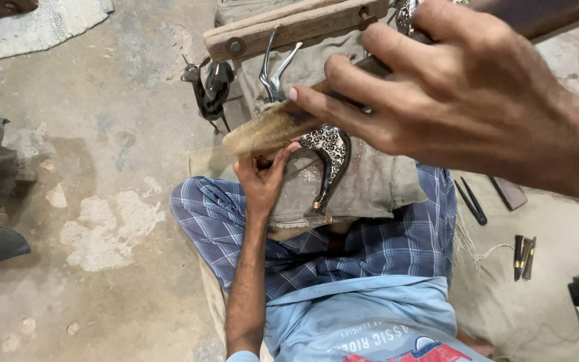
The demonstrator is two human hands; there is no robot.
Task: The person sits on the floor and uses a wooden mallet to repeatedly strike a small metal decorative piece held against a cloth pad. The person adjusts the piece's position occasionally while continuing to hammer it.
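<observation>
Above the concrete floor (102, 134), both hands pinch a horn-like piece (269, 131).

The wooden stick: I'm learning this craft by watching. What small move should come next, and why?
Probably a short stroke of the wooden stick along the curved patterned metal piece. The right hand holds the stick just above it, and the left hand steadies the stick's end.

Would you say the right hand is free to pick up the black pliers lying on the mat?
Probably not as it stands: the right hand grips a long wooden tool, so its fingers are occupied, though nothing covers the pliers.
</observation>
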